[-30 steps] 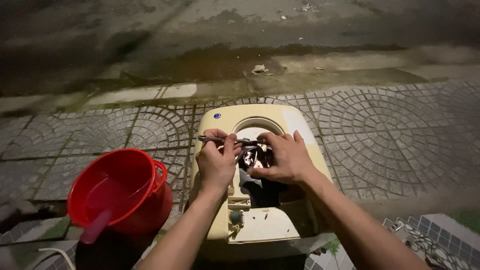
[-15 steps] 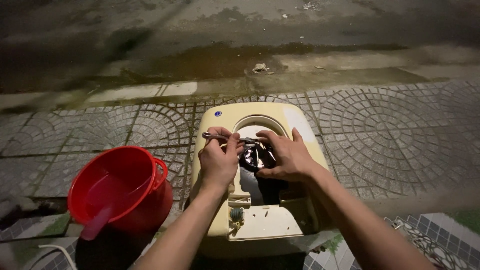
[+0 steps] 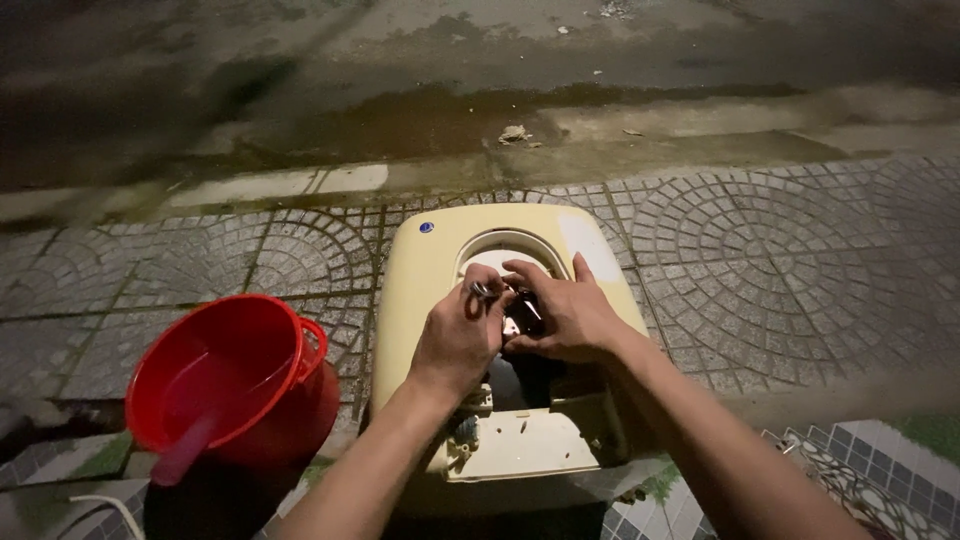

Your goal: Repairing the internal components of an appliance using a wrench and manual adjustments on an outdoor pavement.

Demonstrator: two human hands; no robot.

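Note:
A pale yellow plastic appliance housing (image 3: 430, 262) lies flat on the paving, with an oval opening near its far end and a dark cavity in the middle. My left hand (image 3: 459, 335) is closed around a thin metal tool (image 3: 481, 291) whose tip shows above my fingers. My right hand (image 3: 565, 315) rests over the opening and grips a small dark part (image 3: 526, 312) inside it. Both hands meet over the cavity. What lies under them is hidden.
A red bucket (image 3: 290, 400) with a red scoop handle (image 3: 183, 450) in it stands just left of the housing. Patterned paving stones (image 3: 780, 250) surround it, with a wet kerb and dark road (image 3: 400, 110) beyond. Tiled floor (image 3: 880, 470) shows at the lower right.
The metal tool was held level across the opening; my left hand has turned it so only its tip shows. My right hand has shifted slightly over the dark part.

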